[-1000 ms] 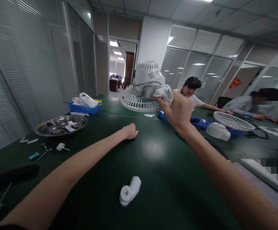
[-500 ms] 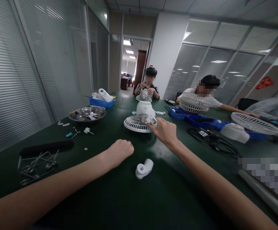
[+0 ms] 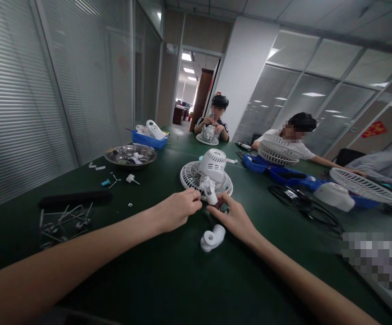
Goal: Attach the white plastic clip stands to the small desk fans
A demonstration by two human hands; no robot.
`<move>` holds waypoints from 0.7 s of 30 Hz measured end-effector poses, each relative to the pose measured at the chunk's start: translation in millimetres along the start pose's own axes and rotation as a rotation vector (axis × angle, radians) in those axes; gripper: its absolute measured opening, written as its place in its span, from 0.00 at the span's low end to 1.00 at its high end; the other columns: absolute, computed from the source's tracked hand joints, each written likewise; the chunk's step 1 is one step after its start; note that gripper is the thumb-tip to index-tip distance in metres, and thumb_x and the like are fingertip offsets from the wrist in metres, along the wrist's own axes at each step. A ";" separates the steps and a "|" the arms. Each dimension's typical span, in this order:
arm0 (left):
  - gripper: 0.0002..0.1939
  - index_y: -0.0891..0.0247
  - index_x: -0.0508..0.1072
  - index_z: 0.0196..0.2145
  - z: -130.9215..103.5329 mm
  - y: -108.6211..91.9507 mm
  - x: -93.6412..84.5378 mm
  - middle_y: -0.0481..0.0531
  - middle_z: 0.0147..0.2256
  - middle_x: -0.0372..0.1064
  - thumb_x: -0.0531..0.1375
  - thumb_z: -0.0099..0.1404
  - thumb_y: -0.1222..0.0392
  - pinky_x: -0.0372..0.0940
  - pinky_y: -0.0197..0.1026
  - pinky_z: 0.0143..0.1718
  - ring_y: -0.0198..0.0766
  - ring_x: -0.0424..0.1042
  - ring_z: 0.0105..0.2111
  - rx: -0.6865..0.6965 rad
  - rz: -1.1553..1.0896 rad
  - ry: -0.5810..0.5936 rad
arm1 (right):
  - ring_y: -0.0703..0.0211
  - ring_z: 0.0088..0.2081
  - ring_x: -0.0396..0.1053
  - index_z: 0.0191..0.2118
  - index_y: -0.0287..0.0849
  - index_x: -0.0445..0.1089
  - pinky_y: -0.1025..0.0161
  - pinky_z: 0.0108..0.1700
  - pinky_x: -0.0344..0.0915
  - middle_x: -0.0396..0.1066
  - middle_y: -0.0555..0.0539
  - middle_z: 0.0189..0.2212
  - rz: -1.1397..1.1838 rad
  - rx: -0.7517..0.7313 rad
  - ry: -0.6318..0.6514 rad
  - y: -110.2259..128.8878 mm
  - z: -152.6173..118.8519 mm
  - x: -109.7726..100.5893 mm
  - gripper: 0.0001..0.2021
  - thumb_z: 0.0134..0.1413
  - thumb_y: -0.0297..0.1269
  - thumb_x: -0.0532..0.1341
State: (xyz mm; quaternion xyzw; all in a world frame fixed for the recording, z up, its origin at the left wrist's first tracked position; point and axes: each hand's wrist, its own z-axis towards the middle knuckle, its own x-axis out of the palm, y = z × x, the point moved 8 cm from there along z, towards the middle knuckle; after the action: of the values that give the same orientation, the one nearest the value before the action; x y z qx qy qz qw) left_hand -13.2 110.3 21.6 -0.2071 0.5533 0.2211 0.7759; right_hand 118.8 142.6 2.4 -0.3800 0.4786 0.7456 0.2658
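A white fan head [image 3: 213, 164] rests on its round grille [image 3: 189, 176], its motor housing up and its neck [image 3: 210, 192] tilted toward me. My left hand [image 3: 182, 206] is closed beside the neck on the left; a ring is on one finger, and whatever its fingertips pinch is hidden. On the other side, my right hand [image 3: 231, 215] curls its thumb and fingers close to the neck's end. Between them shows a small teal thing [image 3: 223, 207], too unclear to name. A white elbow-shaped plastic part [image 3: 212, 238] lies on the table just nearer to me.
Left on the green table [image 3: 168, 280] are a metal bowl [image 3: 148, 158] of small parts, a blue bin [image 3: 158, 143], a black bar [image 3: 76, 198] and bent metal wires [image 3: 63, 222]. To the right lie black cables [image 3: 306, 208] and blue trays [image 3: 255, 163]. Co-workers sit beyond.
The fan head has turned so its neck faces me. My left hand has moved up and right to it. My right hand has come down from its earlier grip on the fan.
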 end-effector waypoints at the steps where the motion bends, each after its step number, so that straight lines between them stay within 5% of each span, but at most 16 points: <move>1: 0.13 0.68 0.70 0.38 0.1 -1.8 -1.4 0.58 0.44 0.65 0.50 0.60 0.77 0.64 0.38 0.43 0.40 0.65 0.45 0.004 -0.011 -0.020 | 0.57 0.35 0.68 0.41 0.44 0.64 0.62 0.34 0.61 0.71 0.48 0.35 0.061 -0.013 0.031 1.5 -4.9 1.9 0.14 0.56 0.49 0.57; 6: 0.14 0.64 0.67 0.42 0.7 11.0 -2.2 0.54 0.43 0.65 0.50 0.61 0.75 0.63 0.41 0.45 0.39 0.66 0.44 -0.181 -0.157 -0.166 | 0.58 0.34 0.68 0.45 0.44 0.63 0.62 0.34 0.61 0.70 0.49 0.33 0.153 -0.050 0.058 5.3 -19.2 0.5 0.13 0.60 0.45 0.53; 11: 0.10 0.63 0.64 0.36 -1.5 35.2 10.9 0.50 0.36 0.66 0.52 0.56 0.73 0.63 0.38 0.34 0.35 0.67 0.32 -0.400 -0.374 -0.209 | 0.59 0.34 0.67 0.43 0.43 0.65 0.63 0.36 0.60 0.69 0.50 0.31 0.139 -0.073 0.086 6.9 -19.1 2.1 0.13 0.62 0.46 0.50; 16: 0.08 0.63 0.65 0.35 -1.7 26.9 16.7 0.51 0.37 0.64 0.52 0.57 0.70 0.62 0.37 0.31 0.34 0.66 0.30 -0.388 -0.381 -0.123 | 0.61 0.29 0.64 0.30 0.42 0.66 0.64 0.32 0.56 0.67 0.50 0.26 -0.147 -0.143 0.155 19.3 -25.8 4.5 0.19 0.63 0.49 0.48; 21: 0.07 0.63 0.67 0.33 -0.6 -0.2 24.7 0.50 0.37 0.63 0.52 0.58 0.69 0.62 0.35 0.31 0.34 0.66 0.34 -0.280 -0.377 0.026 | 0.62 0.24 0.61 0.29 0.44 0.66 0.65 0.27 0.51 0.66 0.50 0.24 -0.267 -0.162 0.270 22.0 -31.5 0.8 0.20 0.63 0.51 0.47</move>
State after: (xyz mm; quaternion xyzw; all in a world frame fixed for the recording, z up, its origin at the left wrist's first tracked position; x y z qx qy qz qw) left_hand -6.4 112.6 -2.0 -0.4154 0.4788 0.1442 0.7598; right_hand 111.5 104.9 5.0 -0.5567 0.3936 0.6821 0.2643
